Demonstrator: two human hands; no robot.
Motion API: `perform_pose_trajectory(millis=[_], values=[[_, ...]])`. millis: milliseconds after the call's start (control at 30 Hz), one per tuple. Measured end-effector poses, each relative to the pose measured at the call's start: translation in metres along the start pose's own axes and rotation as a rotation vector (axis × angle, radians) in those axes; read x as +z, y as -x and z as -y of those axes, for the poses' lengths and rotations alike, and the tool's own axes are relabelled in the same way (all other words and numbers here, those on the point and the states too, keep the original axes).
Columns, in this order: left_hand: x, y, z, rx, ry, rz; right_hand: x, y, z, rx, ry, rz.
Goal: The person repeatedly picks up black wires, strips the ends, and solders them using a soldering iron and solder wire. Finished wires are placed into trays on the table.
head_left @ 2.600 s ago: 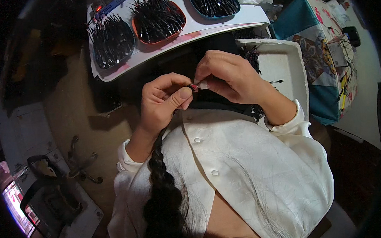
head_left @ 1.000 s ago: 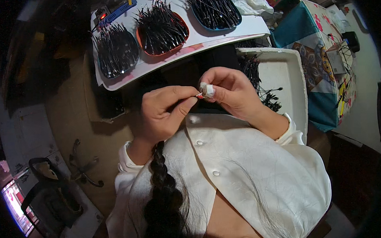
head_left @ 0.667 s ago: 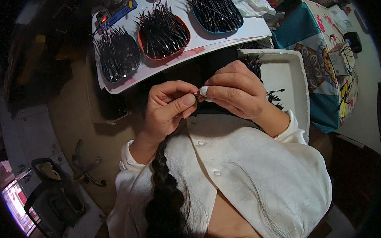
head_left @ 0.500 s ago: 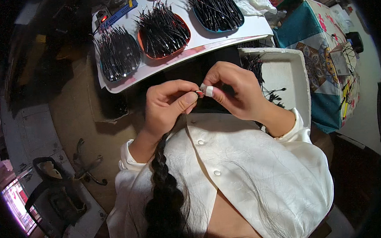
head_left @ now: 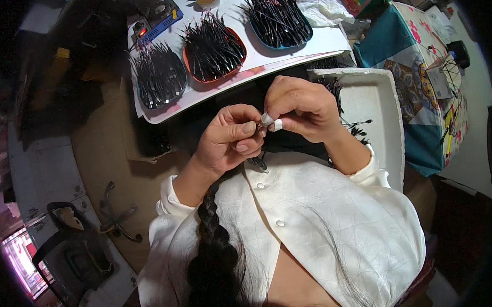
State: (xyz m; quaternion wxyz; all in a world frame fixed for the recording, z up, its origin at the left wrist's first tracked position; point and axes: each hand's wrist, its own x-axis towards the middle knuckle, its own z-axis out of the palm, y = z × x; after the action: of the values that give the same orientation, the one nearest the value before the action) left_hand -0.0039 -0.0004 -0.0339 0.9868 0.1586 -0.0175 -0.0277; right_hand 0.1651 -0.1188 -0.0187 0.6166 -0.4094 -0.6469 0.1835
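Note:
In front of the white shirt my left hand [head_left: 229, 138] pinches a short black cable [head_left: 258, 164] between thumb and fingers. The cable's lower end pokes out below the fingers, against the shirt. My right hand [head_left: 309, 108] meets the left fingertips, its thumb and forefinger closed at the cable's other end. White wrapping [head_left: 278, 124] covers the right thumb tip, and the forefinger tip looks wrapped too. The wire ends between the fingertips are mostly hidden and too small to make out.
Ahead, a white table holds an orange-red basket [head_left: 216, 80], a blue basket [head_left: 283, 46] and a dark-rimmed one at left, all heaped with black cables [head_left: 159, 77]. A blue tool with a red light [head_left: 142, 32] sits behind. A white foam box [head_left: 369, 85] stands at right.
Both hands have shifted slightly, the left one up and to the right. The cable's lower end now shows beneath the left fingers, and the coloured wires seen before are covered.

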Motion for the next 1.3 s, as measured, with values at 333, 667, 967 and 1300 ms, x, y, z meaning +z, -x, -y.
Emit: perform_pose_trajectory(millis=[333,667,967,1300], values=[[0.029,0.006,0.003,0.358,-0.906,-0.268,0.024,0.018,-0.002,0.137,-0.309,-0.182],[0.027,0.004,-0.002,0.383,-1.065,-0.349,0.018,0.010,-0.016,-0.030,-0.067,-0.212],[0.045,-0.009,-0.043,0.143,-1.061,-0.463,0.018,-0.010,-0.031,0.061,-0.158,-0.255],[0.008,-0.113,-0.211,0.279,-1.890,-0.715,0.019,-0.014,-0.077,0.342,-0.171,0.014]])
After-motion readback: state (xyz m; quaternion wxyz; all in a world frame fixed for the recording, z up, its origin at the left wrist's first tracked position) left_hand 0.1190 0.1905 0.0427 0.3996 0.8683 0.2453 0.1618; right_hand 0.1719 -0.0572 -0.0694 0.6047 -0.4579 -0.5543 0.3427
